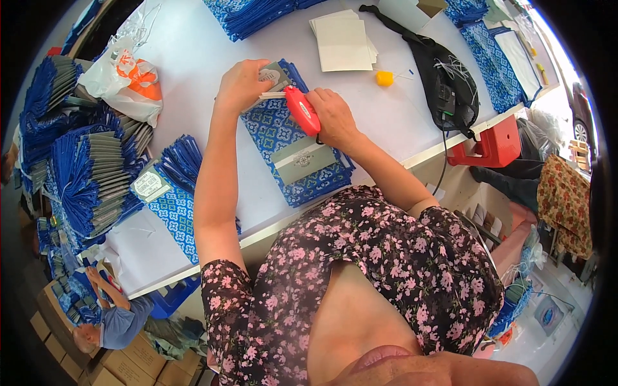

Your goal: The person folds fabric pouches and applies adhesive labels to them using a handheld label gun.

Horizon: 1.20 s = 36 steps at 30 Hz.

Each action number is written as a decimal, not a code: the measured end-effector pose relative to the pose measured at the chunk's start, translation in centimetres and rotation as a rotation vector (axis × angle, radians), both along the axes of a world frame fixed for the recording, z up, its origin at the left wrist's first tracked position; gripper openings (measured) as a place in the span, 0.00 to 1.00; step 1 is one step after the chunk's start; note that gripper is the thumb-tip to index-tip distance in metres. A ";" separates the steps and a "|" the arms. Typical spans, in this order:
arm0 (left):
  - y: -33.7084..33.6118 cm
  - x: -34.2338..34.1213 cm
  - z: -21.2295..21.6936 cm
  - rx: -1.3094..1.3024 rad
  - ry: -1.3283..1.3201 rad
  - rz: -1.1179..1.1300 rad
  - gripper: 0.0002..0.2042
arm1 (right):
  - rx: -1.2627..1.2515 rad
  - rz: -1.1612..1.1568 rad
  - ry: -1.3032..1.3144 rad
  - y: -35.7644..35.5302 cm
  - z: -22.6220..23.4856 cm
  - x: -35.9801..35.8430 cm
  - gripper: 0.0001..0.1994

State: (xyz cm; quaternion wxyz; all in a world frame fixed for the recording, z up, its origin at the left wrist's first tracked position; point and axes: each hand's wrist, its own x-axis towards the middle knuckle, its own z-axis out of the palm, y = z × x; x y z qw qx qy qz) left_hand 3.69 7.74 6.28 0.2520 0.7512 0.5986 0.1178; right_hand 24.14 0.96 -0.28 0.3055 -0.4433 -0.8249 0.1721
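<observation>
Meanwhile, on a white table (193, 58), a blue patterned bag (290, 151) lies flat at the near edge. Left hand (241, 83) pins a grey card tag (273, 76) at the bag's far end; right hand (331, 116) grips a red tagging gun (301, 110). Best results likely need the tag held flat and the gun steady.

White table (193, 58), slanted across view. Lay on it: blue patterned bags (293, 151) stacked mid-table; second patterned bag (170, 206) at near left edge; fanned blue bag bundles (90, 174) far left; plastic shopping bag (125, 77) left; white card stack (341, 42) far centre; small yellow object (384, 78) beside cards; black pouch (444, 80) right; more blue bags (499, 61) far right.
</observation>
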 end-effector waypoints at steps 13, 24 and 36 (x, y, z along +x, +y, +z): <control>-1.9 0.6 -0.3 0.054 0.001 0.021 0.12 | 0.020 -0.060 -0.059 -0.7 0.2 -0.5 0.18; -1.3 -0.4 -0.7 -0.023 -0.073 0.105 0.14 | 0.032 -0.035 -0.063 -0.8 0.5 -0.4 0.17; -0.8 -1.4 -2.3 -0.122 -0.242 0.116 0.15 | 0.002 -0.019 -0.052 -0.4 0.6 -0.6 0.18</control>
